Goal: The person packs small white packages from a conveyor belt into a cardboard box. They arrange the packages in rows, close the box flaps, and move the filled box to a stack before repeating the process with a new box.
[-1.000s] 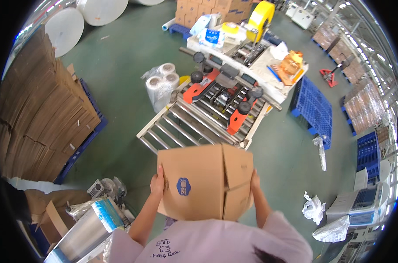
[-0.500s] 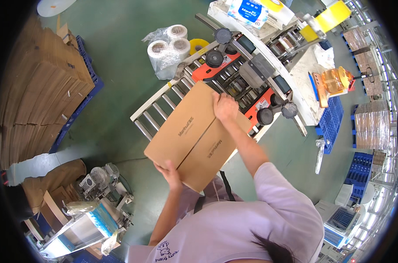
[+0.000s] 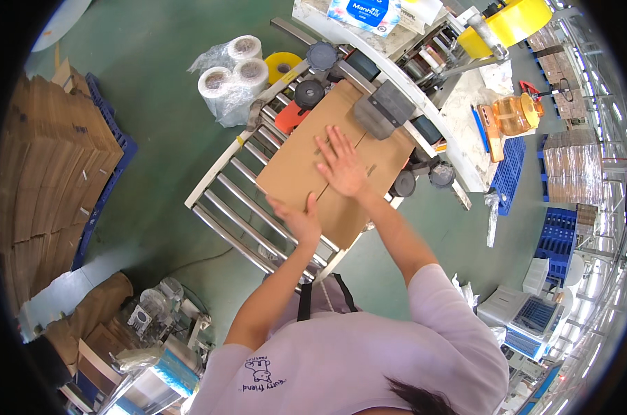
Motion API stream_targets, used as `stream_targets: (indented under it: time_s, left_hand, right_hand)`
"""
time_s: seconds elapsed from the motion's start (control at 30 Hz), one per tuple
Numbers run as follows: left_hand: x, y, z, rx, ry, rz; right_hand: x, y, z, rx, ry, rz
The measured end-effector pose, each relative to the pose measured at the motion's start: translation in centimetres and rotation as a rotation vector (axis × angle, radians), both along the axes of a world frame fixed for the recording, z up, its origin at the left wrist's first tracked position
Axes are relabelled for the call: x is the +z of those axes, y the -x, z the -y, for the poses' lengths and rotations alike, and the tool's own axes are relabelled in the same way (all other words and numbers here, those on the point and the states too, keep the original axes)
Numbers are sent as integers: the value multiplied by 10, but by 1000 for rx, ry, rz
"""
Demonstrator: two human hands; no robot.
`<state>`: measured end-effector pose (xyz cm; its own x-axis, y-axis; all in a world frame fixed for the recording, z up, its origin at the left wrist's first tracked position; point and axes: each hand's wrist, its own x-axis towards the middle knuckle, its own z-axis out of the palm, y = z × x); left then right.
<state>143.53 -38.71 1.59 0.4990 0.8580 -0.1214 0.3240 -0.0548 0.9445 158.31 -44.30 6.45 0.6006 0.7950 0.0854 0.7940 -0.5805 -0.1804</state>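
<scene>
Cardboard box [image 3: 334, 162] lies flat-topped on the roller conveyor [image 3: 248, 207], far end under the grey taping head [image 3: 386, 111] at 1 o'clock. Right hand [image 3: 342, 164] spread wide, palm down on the top seam; left hand [image 3: 296, 218] open, pressing the near edge at 7 o'clock. Step looks like feeding the box in — next calls for a steady forward push, flaps held down. Film rolls [image 3: 227, 79] at 10 o'clock.
</scene>
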Motion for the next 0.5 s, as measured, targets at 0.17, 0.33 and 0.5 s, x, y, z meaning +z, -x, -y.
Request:
stream_targets:
  time_s: [0.17, 0.33, 0.5]
  left_hand:
    - [33, 16, -28, -554, 464, 101]
    - [-72, 184, -37, -704, 143, -241]
    - [-131, 402, -57, -319, 29, -1010]
  right_hand:
    - [-13, 22, 12, -21, -80, 46]
    - [6, 26, 14, 30, 115, -28]
    - [-6, -31, 20, 50, 172, 60]
